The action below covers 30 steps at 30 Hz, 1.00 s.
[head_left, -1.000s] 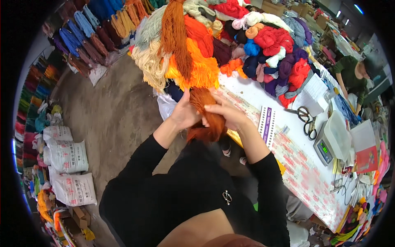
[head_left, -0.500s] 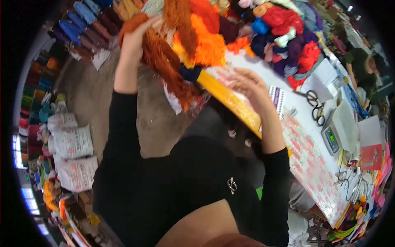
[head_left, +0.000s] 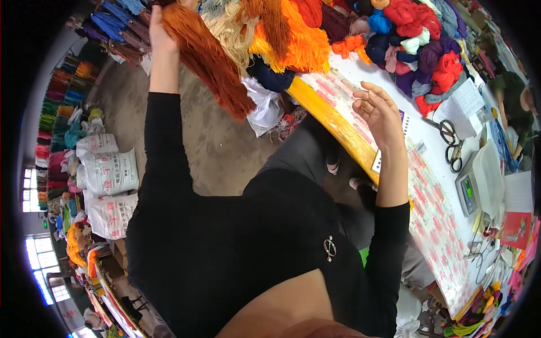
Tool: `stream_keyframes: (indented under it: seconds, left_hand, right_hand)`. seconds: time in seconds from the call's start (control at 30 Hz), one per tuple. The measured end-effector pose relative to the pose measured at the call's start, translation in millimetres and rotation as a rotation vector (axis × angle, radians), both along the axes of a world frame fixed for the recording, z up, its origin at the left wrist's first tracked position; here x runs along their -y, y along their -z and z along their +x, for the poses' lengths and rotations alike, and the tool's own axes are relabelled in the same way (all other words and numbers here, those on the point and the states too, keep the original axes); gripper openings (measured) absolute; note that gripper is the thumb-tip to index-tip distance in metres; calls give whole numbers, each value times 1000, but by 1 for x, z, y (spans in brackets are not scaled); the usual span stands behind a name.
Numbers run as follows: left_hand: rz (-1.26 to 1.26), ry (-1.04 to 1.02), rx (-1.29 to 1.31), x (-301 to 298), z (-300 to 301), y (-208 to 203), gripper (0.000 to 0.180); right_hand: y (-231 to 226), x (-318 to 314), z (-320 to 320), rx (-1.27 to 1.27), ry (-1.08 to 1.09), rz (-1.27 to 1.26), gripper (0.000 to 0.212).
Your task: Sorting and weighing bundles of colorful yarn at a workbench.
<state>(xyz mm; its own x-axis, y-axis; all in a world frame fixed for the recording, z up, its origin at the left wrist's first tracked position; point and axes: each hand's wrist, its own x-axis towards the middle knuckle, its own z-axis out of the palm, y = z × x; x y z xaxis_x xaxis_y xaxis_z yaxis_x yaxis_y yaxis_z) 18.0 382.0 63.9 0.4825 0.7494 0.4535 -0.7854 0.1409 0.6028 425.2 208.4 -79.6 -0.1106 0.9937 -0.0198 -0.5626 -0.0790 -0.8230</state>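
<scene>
A long hank of rust-brown yarn [head_left: 217, 65] hangs from my left hand [head_left: 162, 35], which is raised at the far left with its fingers at the hank's top end. Its loose lower end dangles over the floor, beside a white plastic bag [head_left: 264, 107]. My right hand [head_left: 378, 110] is above the table's near edge, fingers loosely curled and apart, holding nothing. Below that hand lies a spiral-bound notebook [head_left: 404, 127], partly hidden by it. Orange yarn [head_left: 301, 39] and cream yarn [head_left: 231, 31] hang at the table's far end.
The white table [head_left: 431, 208] has a yellow edge strip [head_left: 332, 127]. Scissors [head_left: 447, 132] and a scale [head_left: 466, 194] lie on its right side. Skeins [head_left: 403, 62] are heaped at the back. White sacks [head_left: 112, 172] stand at left; yarn racks [head_left: 115, 25] are behind.
My left hand has moved up and slightly left with the rust-brown hank, which now hangs more stretched out. My right hand has shifted right and slightly nearer, still empty. The view has turned slightly.
</scene>
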Motion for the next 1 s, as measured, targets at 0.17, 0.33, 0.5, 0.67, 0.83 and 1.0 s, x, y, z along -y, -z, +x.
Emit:
stream_keyframes:
  seconds: [0.17,0.33,0.5,0.67,0.83,1.0]
  left_hand:
    - [-14,-134,-20,24,21,0,47]
    - [-88,-56,-383,43,85,72,37]
    - [71,143,-710,128,192,117,34]
    - [-237,503,-584,163,262,145,43]
    - [-360,672,-576,158,283,157,41]
    - [-316,626,-651,158,290,161,39]
  right_hand:
    - [5,0,5,-19,29,-13,25]
    - [15,15,-8,194,140,21,18]
    - [13,47,-43,590,289,164,14]
    - [27,74,-30,652,471,47,11]
    - [41,90,-16,420,561,9,16]
    - [41,93,-13,535,610,-14,17]
